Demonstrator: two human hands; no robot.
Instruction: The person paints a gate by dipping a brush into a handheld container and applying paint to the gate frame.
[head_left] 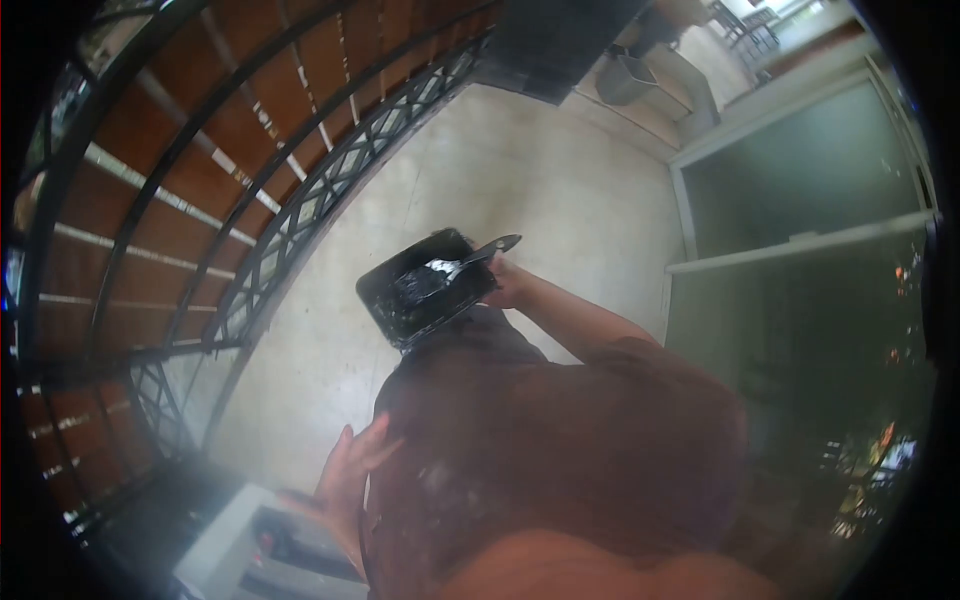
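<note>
My right hand (507,282) grips the right edge of a black rectangular tray (385,295), held tilted in front of my body. Across the tray lies a flat brush-like tool with a dark handle (495,245) and a pale, shiny middle part (445,267); its handle sticks out over the rim beside my right hand. Whitish smears show on the tray's inside and lower edge. Low on the left, my left hand (352,470) is beside my brown shirt (560,430), fingers apart and nothing in them.
A black metal railing (290,215) with brown treads or slats (200,175) curves along the left. Smooth pale floor (540,170) lies ahead. On the right stand framed glass panels (800,180). A grey bin (625,80) is at the back; a blurred white object (215,560) sits at lower left.
</note>
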